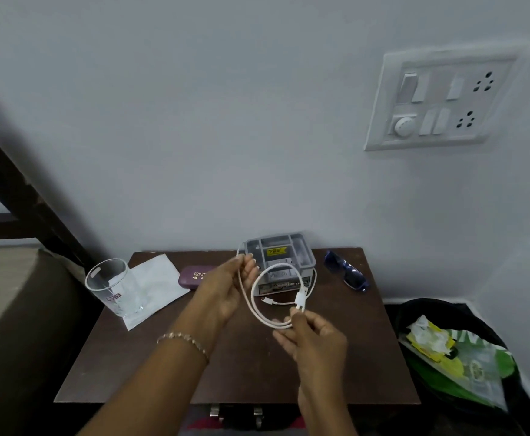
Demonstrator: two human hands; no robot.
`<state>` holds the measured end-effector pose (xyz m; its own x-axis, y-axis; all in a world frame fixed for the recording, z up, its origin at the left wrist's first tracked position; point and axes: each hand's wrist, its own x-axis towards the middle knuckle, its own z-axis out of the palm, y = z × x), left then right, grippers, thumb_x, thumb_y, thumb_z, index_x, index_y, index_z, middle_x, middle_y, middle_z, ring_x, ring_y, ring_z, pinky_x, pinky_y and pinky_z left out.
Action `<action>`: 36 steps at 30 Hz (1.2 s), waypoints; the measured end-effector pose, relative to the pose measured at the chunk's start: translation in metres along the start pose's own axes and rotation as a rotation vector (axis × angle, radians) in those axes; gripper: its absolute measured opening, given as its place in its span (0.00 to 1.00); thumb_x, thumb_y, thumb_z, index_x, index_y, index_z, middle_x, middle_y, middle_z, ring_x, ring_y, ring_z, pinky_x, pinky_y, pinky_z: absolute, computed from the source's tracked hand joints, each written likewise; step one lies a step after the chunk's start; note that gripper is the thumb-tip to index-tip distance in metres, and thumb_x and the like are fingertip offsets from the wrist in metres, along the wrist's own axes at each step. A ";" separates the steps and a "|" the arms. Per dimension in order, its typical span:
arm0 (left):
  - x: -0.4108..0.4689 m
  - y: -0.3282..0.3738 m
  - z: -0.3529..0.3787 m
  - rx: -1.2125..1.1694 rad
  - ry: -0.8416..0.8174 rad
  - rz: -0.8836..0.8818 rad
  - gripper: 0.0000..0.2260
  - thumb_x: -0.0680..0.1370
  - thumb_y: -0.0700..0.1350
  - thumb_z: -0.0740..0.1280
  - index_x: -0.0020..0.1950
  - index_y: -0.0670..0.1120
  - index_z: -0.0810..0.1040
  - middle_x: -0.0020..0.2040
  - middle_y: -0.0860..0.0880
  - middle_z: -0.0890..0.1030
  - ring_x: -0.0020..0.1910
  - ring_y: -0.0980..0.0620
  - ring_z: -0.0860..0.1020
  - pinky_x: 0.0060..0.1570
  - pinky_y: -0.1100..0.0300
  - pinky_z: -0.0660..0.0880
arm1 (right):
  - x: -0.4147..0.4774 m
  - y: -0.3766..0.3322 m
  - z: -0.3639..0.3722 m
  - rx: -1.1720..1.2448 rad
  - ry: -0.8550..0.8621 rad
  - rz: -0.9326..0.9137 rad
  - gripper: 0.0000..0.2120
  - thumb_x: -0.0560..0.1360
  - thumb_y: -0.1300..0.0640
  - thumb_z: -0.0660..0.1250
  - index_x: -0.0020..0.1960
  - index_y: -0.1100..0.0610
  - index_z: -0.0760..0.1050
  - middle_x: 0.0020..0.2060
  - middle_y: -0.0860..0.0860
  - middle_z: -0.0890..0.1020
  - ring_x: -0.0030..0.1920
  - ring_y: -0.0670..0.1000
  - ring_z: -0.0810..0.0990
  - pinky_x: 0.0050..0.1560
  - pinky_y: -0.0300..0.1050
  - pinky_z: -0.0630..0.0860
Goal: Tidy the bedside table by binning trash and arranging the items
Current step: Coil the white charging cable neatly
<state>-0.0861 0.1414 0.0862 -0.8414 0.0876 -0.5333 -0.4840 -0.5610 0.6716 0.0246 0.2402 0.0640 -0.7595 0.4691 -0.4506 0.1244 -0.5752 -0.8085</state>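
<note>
Seen from above, two bare forearms reach out over a dark brown bedside table [345,357]. The right hand [315,339], nearest the viewer, pinches a white charging cable [300,298] between thumb and forefinger just below its larger plug, and the other fingers are loosely bent. The left hand [230,287], a little farther out and wearing a thin bracelet [183,339] at the wrist, holds the cable's other end in curled fingertips. The cable hangs between the hands in a loose loop above the tabletop, and its small plug dangles inside the loop. At the table's left edge stands an upright clear drinking glass [112,286] on the corner of a flat white paper packet [153,283]. Behind the left hand lies a purple glasses case [194,276]. A grey compartmented organiser tray [281,258] sits against the wall at the back centre, with blue sunglasses [347,272] to its right. On the floor right of the table is a bin lined in black [430,305], holding green and yellow wrappers [436,341]. A white switch panel [443,96] is mounted on the pale wall above.
</note>
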 end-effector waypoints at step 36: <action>-0.078 0.012 -0.028 1.170 -0.393 0.477 0.22 0.74 0.34 0.68 0.61 0.56 0.76 0.41 0.59 0.83 0.36 0.59 0.77 0.45 0.61 0.78 | 0.003 0.006 -0.010 -0.846 -0.018 -0.843 0.10 0.72 0.64 0.69 0.52 0.57 0.82 0.40 0.50 0.81 0.37 0.47 0.79 0.40 0.36 0.73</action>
<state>-0.0193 0.1045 0.1212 -0.9032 0.4231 -0.0723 0.1229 0.4163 0.9009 0.0293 0.2450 0.0540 -0.8117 0.4740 0.3413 -0.0413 0.5362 -0.8431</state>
